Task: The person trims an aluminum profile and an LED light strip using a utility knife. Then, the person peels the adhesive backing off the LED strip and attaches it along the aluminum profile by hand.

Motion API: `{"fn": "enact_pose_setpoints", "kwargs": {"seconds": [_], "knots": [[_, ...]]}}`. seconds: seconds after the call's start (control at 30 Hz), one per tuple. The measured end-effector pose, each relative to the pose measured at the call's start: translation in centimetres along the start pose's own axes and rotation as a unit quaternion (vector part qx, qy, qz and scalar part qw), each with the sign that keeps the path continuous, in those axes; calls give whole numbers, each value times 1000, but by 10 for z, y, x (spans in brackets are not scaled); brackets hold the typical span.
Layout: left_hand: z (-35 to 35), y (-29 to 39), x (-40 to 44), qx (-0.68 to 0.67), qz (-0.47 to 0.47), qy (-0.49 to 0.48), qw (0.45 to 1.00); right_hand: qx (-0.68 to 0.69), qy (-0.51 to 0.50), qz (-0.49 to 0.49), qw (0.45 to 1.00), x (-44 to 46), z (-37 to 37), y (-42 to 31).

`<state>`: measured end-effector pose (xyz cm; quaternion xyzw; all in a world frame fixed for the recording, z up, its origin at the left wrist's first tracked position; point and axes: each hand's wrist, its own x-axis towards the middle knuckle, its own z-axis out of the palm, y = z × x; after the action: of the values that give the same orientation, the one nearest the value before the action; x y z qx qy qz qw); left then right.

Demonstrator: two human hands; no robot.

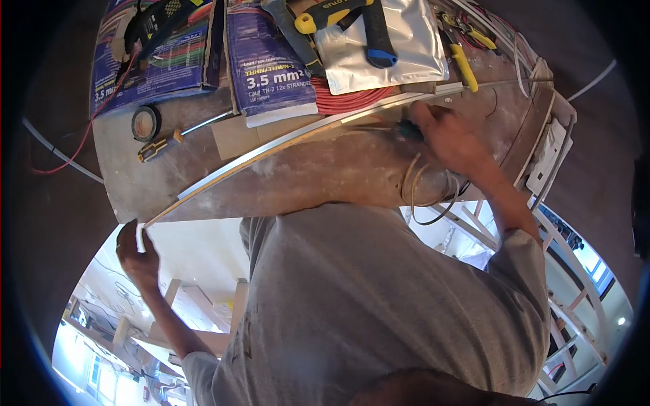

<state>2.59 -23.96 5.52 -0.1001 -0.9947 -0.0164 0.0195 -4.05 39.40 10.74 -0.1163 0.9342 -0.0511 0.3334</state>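
Observation:
My left hand [138, 256] is at the table's near left corner, thumb and forefinger closed around the end of a thin yellowish strip [233, 168], which looks like LED tape. The strip runs up to the right beside a long silvery channel [271, 140]. Over the right part of the table, my right hand [450, 140] is closed on a dark-handled tool [409, 130]. Motion blurs the tool's tip, so its kind is unclear. Below that hand lies a loose coil of thin strip [413, 186], hanging partly over the table edge.
Cardboard wire boxes [271, 88], red wire [352, 101] and a silver pouch [386, 40] lie along the far side. A black tape roll [146, 123] and a screwdriver [159, 145] sit at left. Yellow-handled pliers [464, 68] rest at far right.

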Motion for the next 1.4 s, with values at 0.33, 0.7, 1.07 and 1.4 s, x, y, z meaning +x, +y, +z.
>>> {"fn": "enact_pose_setpoints", "kwargs": {"seconds": [0.33,0.7,1.07,1.4], "knots": [[61,215,55,-193,76,105,973,-168,188,-123,960,13,28,-10],[88,214,59,-296,51,171,938,-166,138,-179,960,36,16,-13],[85,214,63,-327,38,144,933,-53,69,-150,985,37,16,-9],[83,215,65,-320,47,147,935,-38,100,-146,983,35,27,-8]]}}
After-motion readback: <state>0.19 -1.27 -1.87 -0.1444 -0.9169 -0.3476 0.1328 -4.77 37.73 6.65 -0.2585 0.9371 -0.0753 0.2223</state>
